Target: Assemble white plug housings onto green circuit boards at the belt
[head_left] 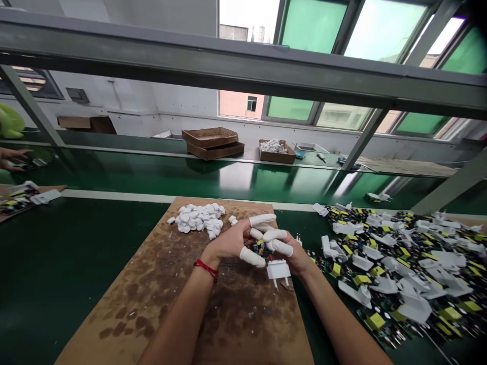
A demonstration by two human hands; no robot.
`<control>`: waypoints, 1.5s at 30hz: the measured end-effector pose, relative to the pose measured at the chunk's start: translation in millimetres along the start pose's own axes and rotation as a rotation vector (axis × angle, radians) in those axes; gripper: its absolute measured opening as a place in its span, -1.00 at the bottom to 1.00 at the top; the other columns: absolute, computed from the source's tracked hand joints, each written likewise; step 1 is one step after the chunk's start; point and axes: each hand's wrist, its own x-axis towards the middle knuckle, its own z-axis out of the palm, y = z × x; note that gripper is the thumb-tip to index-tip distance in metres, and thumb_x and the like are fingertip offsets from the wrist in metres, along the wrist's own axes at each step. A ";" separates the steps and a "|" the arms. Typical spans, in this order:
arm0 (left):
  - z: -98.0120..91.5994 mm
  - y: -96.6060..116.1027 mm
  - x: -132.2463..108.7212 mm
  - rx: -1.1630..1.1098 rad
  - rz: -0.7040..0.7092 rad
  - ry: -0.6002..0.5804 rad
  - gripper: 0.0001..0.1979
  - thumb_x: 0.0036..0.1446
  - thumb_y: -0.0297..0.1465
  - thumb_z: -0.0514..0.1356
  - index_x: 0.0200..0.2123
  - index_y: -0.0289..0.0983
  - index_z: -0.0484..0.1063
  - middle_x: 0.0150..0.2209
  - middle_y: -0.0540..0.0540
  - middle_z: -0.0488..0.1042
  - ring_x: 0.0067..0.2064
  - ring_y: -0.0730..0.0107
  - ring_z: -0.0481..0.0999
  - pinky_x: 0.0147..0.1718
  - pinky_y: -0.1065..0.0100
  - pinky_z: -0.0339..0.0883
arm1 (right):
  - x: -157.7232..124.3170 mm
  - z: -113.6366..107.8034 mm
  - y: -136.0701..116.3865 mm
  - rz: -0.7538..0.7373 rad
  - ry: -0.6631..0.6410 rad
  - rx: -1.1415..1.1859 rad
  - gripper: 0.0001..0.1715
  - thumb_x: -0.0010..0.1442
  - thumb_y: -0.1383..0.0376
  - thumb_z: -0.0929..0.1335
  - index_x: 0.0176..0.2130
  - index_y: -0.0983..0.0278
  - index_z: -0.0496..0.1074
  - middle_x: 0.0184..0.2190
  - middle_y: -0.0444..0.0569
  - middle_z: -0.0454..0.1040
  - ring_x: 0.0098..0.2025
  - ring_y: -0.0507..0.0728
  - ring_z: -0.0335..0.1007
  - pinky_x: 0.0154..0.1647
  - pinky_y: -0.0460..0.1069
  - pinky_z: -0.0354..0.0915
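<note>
White finger cots cover the fingertips of both my hands, which meet over the cardboard. My left hand (232,240) closes on a small circuit board (260,248), its thumb along the near side. From the right, my right hand (297,253) grips the same board, with its fingers crossing those of the left. A white plug piece (279,270) with two pins hangs below the fingers, pins pointing down, beside red wire at the board. Much of the board is hidden by the fingers. A heap of small white pieces (200,219) lies just beyond my left hand.
Stained cardboard (152,284) covers the bench before me. At right spreads a large pile of circuit boards with white housings (399,263). Behind are stacked brown trays (211,144) and a box of white pieces (277,154). Another person's hand (11,158) shows at far left.
</note>
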 end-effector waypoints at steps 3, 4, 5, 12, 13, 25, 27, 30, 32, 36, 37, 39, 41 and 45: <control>0.6 2.1 -0.8 -0.061 0.024 0.022 0.16 -0.51 -0.51 0.50 0.25 -0.17 0.09 0.04 -0.27 0.44 0.01 0.05 0.45 -0.05 0.23 0.33 | 1.9 7.4 0.1 -0.026 0.034 0.036 -0.65 -0.18 0.02 0.52 -0.41 0.17 0.57 -0.34 -0.02 0.55 -0.21 0.21 0.42 -0.07 0.12 0.25; 0.9 2.5 -1.1 -0.070 0.029 0.028 0.17 -0.52 -0.51 0.50 0.25 -0.17 0.10 0.03 -0.27 0.44 0.01 0.05 0.45 -0.06 0.23 0.33 | 1.9 9.0 -0.3 -0.028 0.025 0.057 -0.62 -0.19 0.00 0.52 -0.38 0.16 0.58 -0.35 -0.03 0.56 -0.23 0.21 0.43 -0.07 0.13 0.26; 1.2 2.7 -1.4 -0.074 0.031 0.032 0.17 -0.52 -0.51 0.50 0.25 -0.16 0.10 0.03 -0.27 0.44 0.01 0.05 0.45 -0.06 0.24 0.33 | 1.6 9.9 -0.7 -0.033 0.013 0.070 -0.61 -0.20 0.01 0.53 -0.36 0.15 0.58 -0.37 -0.04 0.56 -0.26 0.19 0.43 -0.08 0.14 0.27; 4.8 0.8 -1.2 -0.064 0.055 0.033 0.17 -0.52 -0.57 0.49 0.24 -0.10 0.10 0.05 -0.22 0.41 -0.06 0.16 0.49 -0.13 0.34 0.34 | -0.8 10.2 -0.4 -0.115 0.030 0.081 -0.75 -0.26 0.17 0.57 -0.45 0.10 0.58 -0.21 -0.04 0.55 -0.06 0.24 0.42 0.04 0.20 0.23; 5.5 1.0 -1.0 -0.063 0.057 0.030 0.18 -0.52 -0.57 0.49 0.25 -0.10 0.10 0.04 -0.22 0.41 -0.08 0.16 0.49 -0.14 0.34 0.34 | -0.6 10.6 0.1 -0.114 0.026 0.092 -0.77 -0.25 0.19 0.57 -0.47 0.10 0.58 -0.20 -0.04 0.55 -0.05 0.25 0.42 0.04 0.21 0.23; 7.5 -0.4 2.4 -0.067 0.028 0.006 0.22 -0.51 -0.59 0.49 0.28 -0.13 0.02 -0.03 -0.22 0.45 -0.04 0.16 0.48 -0.08 0.27 0.35 | 0.7 8.6 -0.2 -0.110 -0.012 0.019 -0.78 -0.23 0.15 0.56 -0.49 0.13 0.56 -0.15 -0.02 0.53 0.02 0.27 0.38 0.09 0.21 0.18; 7.4 -1.2 2.1 -0.073 0.024 0.007 0.21 -0.50 -0.57 0.49 0.28 -0.13 0.02 -0.01 -0.23 0.45 -0.03 0.15 0.48 -0.07 0.26 0.35 | 0.7 6.7 1.1 -0.071 -0.014 -0.002 -0.74 -0.21 0.09 0.55 -0.47 0.16 0.57 -0.13 0.01 0.53 0.03 0.28 0.37 0.08 0.21 0.19; 5.4 -3.3 1.4 -0.050 0.011 0.027 0.21 -0.51 -0.58 0.49 0.27 -0.11 0.04 0.00 -0.21 0.44 -0.02 0.15 0.47 -0.04 0.26 0.33 | 1.8 6.3 2.3 -0.062 -0.030 -0.039 -0.70 -0.19 0.05 0.53 -0.47 0.19 0.59 -0.11 0.06 0.52 0.05 0.31 0.35 0.08 0.21 0.19; 3.1 -5.4 1.3 -0.041 0.009 0.048 0.19 -0.51 -0.58 0.49 0.26 -0.11 0.07 0.00 -0.20 0.45 -0.02 0.15 0.47 -0.03 0.26 0.32 | 3.3 8.6 2.4 -0.085 -0.016 -0.057 -0.69 -0.20 0.05 0.54 -0.47 0.20 0.59 -0.12 0.07 0.53 0.06 0.32 0.33 0.08 0.20 0.19; 0.3 -7.4 1.3 -0.105 0.037 0.056 0.15 -0.48 -0.55 0.49 0.25 -0.15 0.08 -0.02 -0.23 0.46 -0.01 0.10 0.47 -0.02 0.24 0.31 | 5.6 16.6 1.2 -0.024 0.073 0.021 -0.54 -0.13 -0.08 0.47 -0.37 0.20 0.59 -0.17 0.06 0.55 0.01 0.30 0.36 0.07 0.19 0.22; 0.3 -6.8 1.2 -0.116 0.041 0.056 0.15 -0.47 -0.54 0.49 0.25 -0.16 0.08 -0.02 -0.23 0.47 0.00 0.09 0.46 -0.02 0.23 0.30 | 5.6 18.0 0.7 0.000 0.086 0.049 -0.51 -0.11 -0.11 0.45 -0.34 0.20 0.59 -0.18 0.06 0.55 0.00 0.29 0.36 0.06 0.18 0.22; 1.2 -4.7 0.6 -0.113 0.036 0.058 0.16 -0.48 -0.55 0.49 0.26 -0.16 0.08 -0.02 -0.23 0.47 0.01 0.09 0.45 -0.02 0.24 0.30 | 4.6 19.0 0.0 0.030 0.092 0.075 -0.48 -0.12 -0.12 0.45 -0.28 0.18 0.58 -0.19 0.05 0.56 -0.03 0.27 0.38 0.04 0.16 0.23; 2.2 -2.8 0.1 -0.096 0.030 0.060 0.17 -0.49 -0.55 0.49 0.26 -0.14 0.08 -0.02 -0.22 0.47 0.00 0.11 0.45 -0.03 0.25 0.30 | 3.2 17.3 0.1 0.022 0.081 0.054 -0.48 -0.15 -0.10 0.48 -0.27 0.17 0.57 -0.22 0.03 0.56 -0.08 0.24 0.40 0.00 0.14 0.25; 3.1 -3.8 0.6 -0.111 0.034 0.028 0.21 -0.53 -0.55 0.50 0.27 -0.13 0.05 -0.03 -0.20 0.46 -0.05 0.15 0.48 -0.06 0.27 0.31 | 1.7 10.4 2.5 -0.019 0.063 -0.005 -0.54 -0.19 -0.09 0.49 -0.44 0.21 0.58 -0.30 0.00 0.55 -0.27 0.17 0.42 -0.19 0.05 0.31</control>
